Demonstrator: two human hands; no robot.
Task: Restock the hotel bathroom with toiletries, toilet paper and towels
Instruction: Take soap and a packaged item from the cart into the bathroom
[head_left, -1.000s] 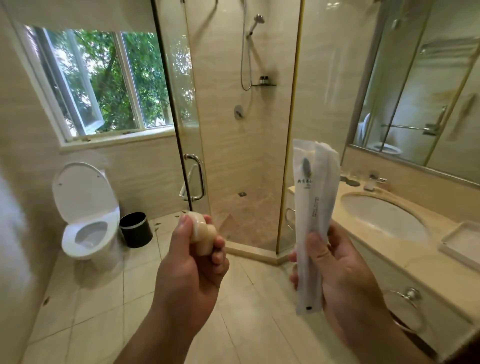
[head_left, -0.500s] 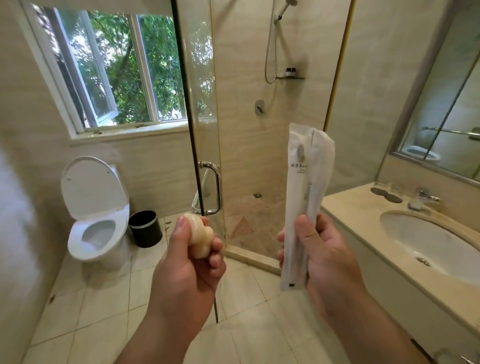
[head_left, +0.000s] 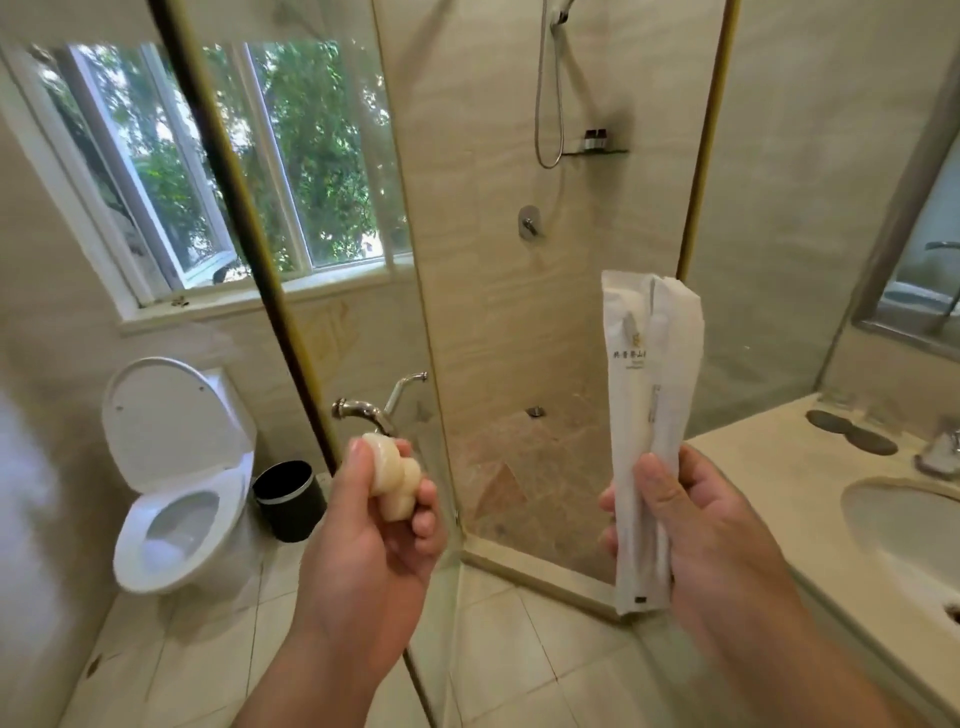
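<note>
Toiletries held, none set down yet.
Nearest, left grip (head_left: 374, 545) clenched round small cream soaps (head_left: 390, 478), just in front of the shower door (head_left: 358, 312); right grip (head_left: 691, 530) pinching white sachets (head_left: 644, 415) upright, print facing the holder, likely to keep them uncreased and readable. Right of the door, the surface (head_left: 769, 499) with its basin (head_left: 904, 525) looks their probable home. Beyond the door, a wall shelf (head_left: 597, 151) carries two dark bottles (head_left: 596, 139).

The cream lump (head_left: 390, 480) in my left hand (head_left: 374, 551) looks smooth, waxy; the white packets (head_left: 647, 415) in my right hand (head_left: 696, 519) look matt, papery. Beyond my left fingers (head_left: 427, 498), the handle (head_left: 361, 409) is polished metal.
</note>
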